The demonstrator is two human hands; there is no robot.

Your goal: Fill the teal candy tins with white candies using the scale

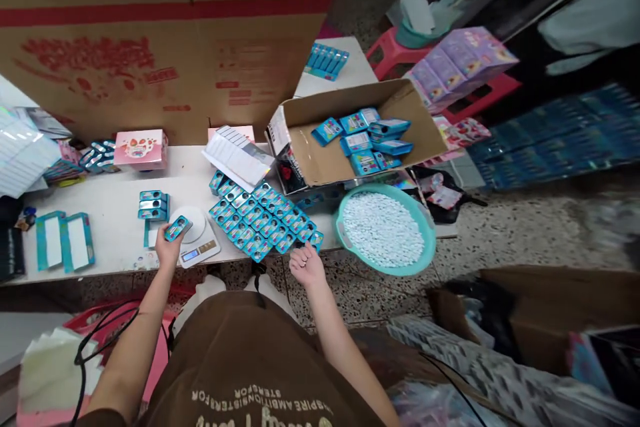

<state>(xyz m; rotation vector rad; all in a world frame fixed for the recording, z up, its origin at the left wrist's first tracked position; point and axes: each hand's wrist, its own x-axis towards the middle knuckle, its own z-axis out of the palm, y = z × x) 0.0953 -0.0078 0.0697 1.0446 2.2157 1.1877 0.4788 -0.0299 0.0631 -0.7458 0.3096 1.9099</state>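
Observation:
My left hand (167, 248) is closed around a small blue box (179, 229) with a dark round spot on it, just over the edge of the white digital scale (197, 235). A short stack of similar blue boxes (152, 204) stands behind that hand. To the right of the scale, many blue boxes (253, 220) sit in tight rows. At their front right corner is my right hand (307, 265), its fingers curled in; whatever they may hold is hidden. Beside it, a turquoise basin (429, 240) holds a heap of small white pieces (383, 228).
An open carton (310, 157) with loose blue boxes stands behind the basin. White slips (239, 157) lie on the rear rows. A large cardboard box (165, 73) walls off the back. Blue-framed flat cartons (65, 240) and a pink box (141, 149) are on the left.

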